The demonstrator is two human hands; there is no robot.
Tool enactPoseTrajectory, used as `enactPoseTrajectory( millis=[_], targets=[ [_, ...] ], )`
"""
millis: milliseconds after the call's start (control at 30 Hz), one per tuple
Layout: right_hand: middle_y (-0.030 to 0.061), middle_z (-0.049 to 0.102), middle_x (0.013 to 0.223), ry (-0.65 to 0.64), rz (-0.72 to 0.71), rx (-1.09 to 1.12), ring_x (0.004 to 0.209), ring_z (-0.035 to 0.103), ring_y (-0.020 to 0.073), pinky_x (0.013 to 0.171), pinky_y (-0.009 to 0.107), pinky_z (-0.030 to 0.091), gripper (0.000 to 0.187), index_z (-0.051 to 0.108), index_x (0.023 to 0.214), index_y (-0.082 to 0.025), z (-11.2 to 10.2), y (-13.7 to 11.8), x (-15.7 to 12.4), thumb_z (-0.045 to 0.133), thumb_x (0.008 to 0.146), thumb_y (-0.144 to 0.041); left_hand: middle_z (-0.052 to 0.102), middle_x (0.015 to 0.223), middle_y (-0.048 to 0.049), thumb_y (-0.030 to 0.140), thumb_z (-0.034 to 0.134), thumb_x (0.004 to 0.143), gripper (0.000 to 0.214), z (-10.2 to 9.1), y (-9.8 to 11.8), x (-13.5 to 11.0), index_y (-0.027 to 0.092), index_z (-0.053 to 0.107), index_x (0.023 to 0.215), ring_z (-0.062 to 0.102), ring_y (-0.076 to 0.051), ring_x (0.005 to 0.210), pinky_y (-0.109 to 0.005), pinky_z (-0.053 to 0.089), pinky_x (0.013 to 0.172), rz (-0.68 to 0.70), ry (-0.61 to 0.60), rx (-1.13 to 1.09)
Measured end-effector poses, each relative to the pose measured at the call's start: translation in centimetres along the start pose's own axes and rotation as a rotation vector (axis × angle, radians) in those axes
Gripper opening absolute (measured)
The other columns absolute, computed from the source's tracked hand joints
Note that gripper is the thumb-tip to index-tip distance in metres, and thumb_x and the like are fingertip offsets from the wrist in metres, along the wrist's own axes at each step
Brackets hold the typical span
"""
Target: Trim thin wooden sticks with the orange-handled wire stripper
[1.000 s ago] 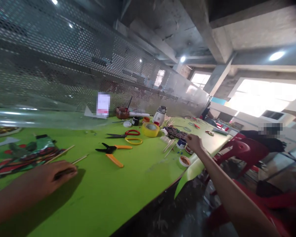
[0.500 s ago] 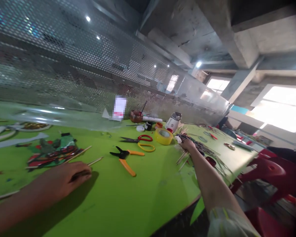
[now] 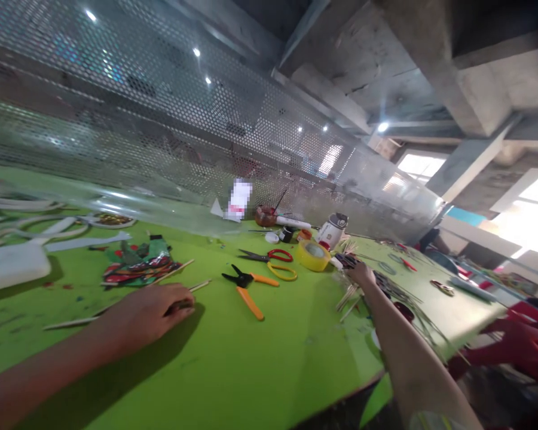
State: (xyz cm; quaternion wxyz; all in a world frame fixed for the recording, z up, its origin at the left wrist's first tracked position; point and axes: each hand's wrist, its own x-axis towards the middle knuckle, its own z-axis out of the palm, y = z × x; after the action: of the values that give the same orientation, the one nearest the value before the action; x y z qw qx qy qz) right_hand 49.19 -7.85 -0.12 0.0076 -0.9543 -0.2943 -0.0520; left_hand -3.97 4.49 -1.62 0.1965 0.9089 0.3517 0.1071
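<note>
My left hand (image 3: 150,313), its fingers curled, is closed round a thin wooden stick (image 3: 201,285). One end sticks out past the fingers; the other (image 3: 69,323) shows to the left. Behind that hand lies a small heap of red and green shiny pieces (image 3: 138,266) with another stick across its front. My right hand (image 3: 361,273) reaches far forward to a cluttered pile of dark strips and thin sticks (image 3: 349,295). Its fingers touch something dark there and are too small and partly hidden to read. Between the hands lie orange-handled pliers (image 3: 251,289), jaws apart, and scissors (image 3: 269,257).
A yellow tape roll (image 3: 312,255), a white and grey bottle (image 3: 333,230) and small paint pots (image 3: 287,234) stand at the back of the green table (image 3: 251,370). Clear plastic sheeting (image 3: 174,221) hangs behind. Red chairs (image 3: 511,346) stand at the right.
The view has swung left, so everything sits further right, and a white object shows at the left edge. The left hand still holds the stick; the right hand stays at the pile.
</note>
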Motion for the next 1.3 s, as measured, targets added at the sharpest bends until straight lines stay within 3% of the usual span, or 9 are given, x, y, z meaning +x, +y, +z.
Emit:
enactPoseTrajectory(
  millis=[167, 300, 500, 633, 767, 1067, 1300],
  targets=[
    [0.0081, 0.057, 0.116, 0.062, -0.022, 0.051, 0.097, 0.059, 0.0201, 0.08, 0.04, 0.051, 0.032, 0.055, 0.117, -0.017, -3.1, -2.2, -0.5, 0.054, 0.09, -0.035, 0.067, 0.089, -0.0069, 0.04, 0.039, 0.088, 0.035, 0.3, -0.3, 0.0, 0.018, 0.066, 0.091, 0.059, -0.024, 0.079, -0.031, 0.039, 0.07, 0.024, -0.048, 0.007],
    [0.0081, 0.057, 0.117, 0.076, -0.242, 0.096, 0.097, 0.059, 0.0206, 0.081, 0.041, 0.051, 0.035, 0.054, 0.119, -0.017, -4.4, -8.8, -1.1, 0.054, 0.09, -0.036, 0.067, 0.086, -0.0063, 0.041, 0.041, 0.085, 0.033, 0.5, -0.4, 0.2, 0.021, 0.067, 0.091, 0.06, -0.024, 0.076, -0.029, 0.039, 0.064, 0.005, -0.055, 0.036],
    [0.0074, 0.059, 0.114, -0.029, -0.577, 0.12, 0.095, 0.06, 0.0197, 0.08, 0.04, 0.051, 0.032, 0.056, 0.115, -0.016, -1.5, -22.0, -5.1, 0.054, 0.09, -0.036, 0.067, 0.083, -0.0065, 0.04, 0.041, 0.084, 0.033, 0.2, 0.0, 0.1, 0.021, 0.068, 0.088, 0.061, -0.024, 0.075, -0.03, 0.04, 0.064, 0.003, -0.045, 0.042],
    [0.008, 0.058, 0.116, -0.022, -0.611, 0.106, 0.098, 0.059, 0.0204, 0.082, 0.041, 0.05, 0.032, 0.056, 0.116, -0.017, 0.8, -26.9, -7.3, 0.054, 0.09, -0.036, 0.067, 0.087, -0.0062, 0.04, 0.039, 0.087, 0.033, 0.3, 0.0, -0.3, 0.021, 0.066, 0.088, 0.06, -0.024, 0.079, -0.032, 0.04, 0.067, 0.02, -0.013, 0.028],
    [0.0086, 0.056, 0.119, 0.011, -0.567, 0.074, 0.102, 0.057, 0.0217, 0.085, 0.044, 0.049, 0.033, 0.055, 0.117, -0.017, 1.6, -27.7, -7.5, 0.054, 0.09, -0.036, 0.066, 0.09, -0.007, 0.038, 0.039, 0.088, 0.032, 0.7, -0.2, -0.4, 0.021, 0.066, 0.09, 0.06, -0.025, 0.081, -0.033, 0.04, 0.071, 0.058, -0.023, 0.034],
    [0.0087, 0.056, 0.119, -0.037, -0.498, 0.02, 0.1, 0.058, 0.0213, 0.083, 0.043, 0.05, 0.034, 0.054, 0.118, -0.017, 1.0, -28.1, -5.3, 0.055, 0.09, -0.035, 0.066, 0.087, -0.0066, 0.04, 0.04, 0.088, 0.032, 0.4, 0.0, -0.5, 0.021, 0.065, 0.087, 0.061, -0.025, 0.079, -0.033, 0.041, 0.067, 0.028, -0.026, 0.053],
    [0.0088, 0.057, 0.116, -0.082, -0.538, -0.004, 0.098, 0.059, 0.0208, 0.081, 0.041, 0.051, 0.034, 0.055, 0.117, -0.016, 0.5, -29.1, -4.3, 0.056, 0.089, -0.034, 0.066, 0.085, -0.0082, 0.043, 0.036, 0.09, 0.038, 0.8, -0.4, 0.0, 0.021, 0.066, 0.085, 0.061, -0.025, 0.078, -0.034, 0.041, 0.068, 0.036, -0.017, 0.054]
  ],
)
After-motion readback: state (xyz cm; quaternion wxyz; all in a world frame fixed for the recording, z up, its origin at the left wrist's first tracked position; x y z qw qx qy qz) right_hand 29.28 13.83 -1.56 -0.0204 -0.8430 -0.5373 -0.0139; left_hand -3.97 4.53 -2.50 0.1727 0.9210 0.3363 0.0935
